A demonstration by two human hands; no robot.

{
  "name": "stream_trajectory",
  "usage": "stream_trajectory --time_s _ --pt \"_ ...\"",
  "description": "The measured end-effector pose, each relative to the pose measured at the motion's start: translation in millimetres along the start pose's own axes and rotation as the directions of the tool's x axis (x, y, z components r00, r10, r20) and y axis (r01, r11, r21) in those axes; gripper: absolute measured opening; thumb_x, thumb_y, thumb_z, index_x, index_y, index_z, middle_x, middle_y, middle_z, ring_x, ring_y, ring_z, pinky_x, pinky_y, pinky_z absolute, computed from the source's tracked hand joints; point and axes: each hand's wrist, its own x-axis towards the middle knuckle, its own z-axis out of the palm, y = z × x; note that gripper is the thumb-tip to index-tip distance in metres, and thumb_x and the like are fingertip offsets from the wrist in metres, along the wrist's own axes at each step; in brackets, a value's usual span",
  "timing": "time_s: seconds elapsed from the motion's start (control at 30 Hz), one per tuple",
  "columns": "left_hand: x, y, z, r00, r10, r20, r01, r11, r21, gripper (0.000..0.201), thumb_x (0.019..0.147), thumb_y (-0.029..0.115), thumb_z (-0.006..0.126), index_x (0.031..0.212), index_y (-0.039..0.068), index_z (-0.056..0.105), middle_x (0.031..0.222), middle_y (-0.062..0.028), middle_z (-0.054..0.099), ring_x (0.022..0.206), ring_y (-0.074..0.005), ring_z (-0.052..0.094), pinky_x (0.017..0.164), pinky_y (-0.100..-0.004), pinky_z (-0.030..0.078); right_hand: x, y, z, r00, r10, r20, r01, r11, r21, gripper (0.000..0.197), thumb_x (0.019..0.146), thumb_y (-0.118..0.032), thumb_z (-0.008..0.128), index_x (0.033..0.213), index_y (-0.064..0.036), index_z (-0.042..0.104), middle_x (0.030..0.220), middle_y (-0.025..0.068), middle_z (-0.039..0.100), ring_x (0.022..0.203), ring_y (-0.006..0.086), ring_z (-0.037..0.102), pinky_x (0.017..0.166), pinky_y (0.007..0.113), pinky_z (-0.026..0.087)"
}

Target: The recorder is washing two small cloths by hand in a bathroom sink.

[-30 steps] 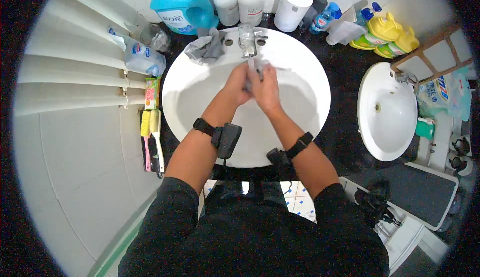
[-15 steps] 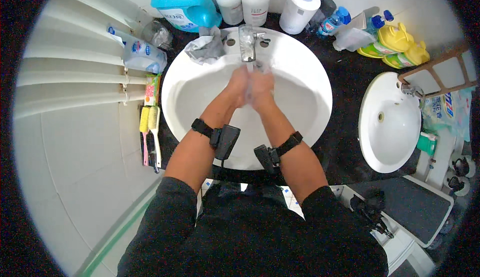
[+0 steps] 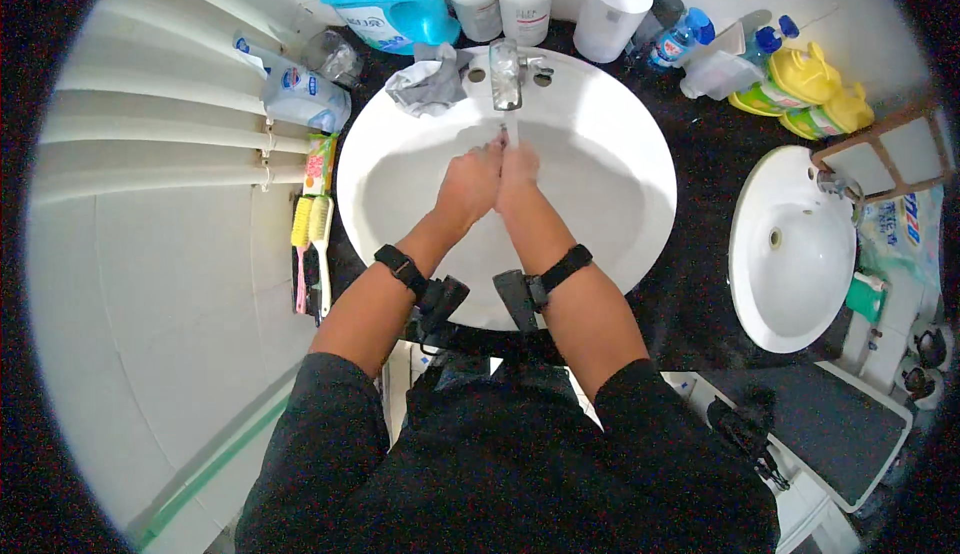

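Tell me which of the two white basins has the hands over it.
The left basin, with the grey cloth on its rim: the left hand and right hand are over it, near its faucet. The right basin has no hand over it.

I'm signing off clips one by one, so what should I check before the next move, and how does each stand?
1. Hands in view: ok; left hand and right hand are over the basin.
2. Hands apart: not ok; they are close together near the faucet.
3. What they hold: cannot tell; blurred and partly hidden.
4. Cloth clear of hands: ok; on the basin's back rim.
5. Brushes clear of hands: ok; left of the basin.
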Motion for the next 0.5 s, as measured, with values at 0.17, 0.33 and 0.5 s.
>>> stream_trajectory --time_s 0.17,0.33,0.5 --pt "-22 5 -2 0.974 -0.175 0.142 0.193 0.973 -0.126 0.050 0.086 0.040 0.042 0.100 -0.008 0.049 0.079 -0.0281 0.059 0.075 -0.0418 0.060 0.067 -0.0486 0.047 -44 -55 -21 0.941 0.322 0.102 -0.301 0.664 0.684 0.027 0.088 -0.024 0.040 0.096 -0.0053 0.057 0.091 0.0107 0.059 0.082 0.0263 0.058 0.071 0.038 0.047" --pt "3 31 4 0.989 -0.125 0.081 0.130 0.990 -0.061 0.050 0.085 0.042 0.045 0.099 -0.006 0.051 0.080 -0.0295 0.059 0.075 -0.0418 0.060 0.067 -0.0467 0.048 -30 -34 -52 0.958 0.244 0.148 -0.250 0.468 0.848 0.025 0.088 -0.023 0.040 0.103 -0.0075 0.053 0.096 0.0092 0.057 0.085 0.0240 0.057 0.072 0.038 0.046" --pt "35 -10 55 0.813 -0.577 0.083 0.470 0.565 -0.678 0.039 0.084 0.032 0.050 0.101 -0.003 0.051 0.097 -0.0229 0.057 0.088 -0.0343 0.058 0.072 -0.0394 0.049 -81 -76 -28 0.967 0.071 -0.246 0.142 0.650 0.746 0.024 0.082 -0.011 0.044 0.104 -0.0065 0.053 0.096 0.0087 0.056 0.087 0.0198 0.055 0.076 0.034 0.045"
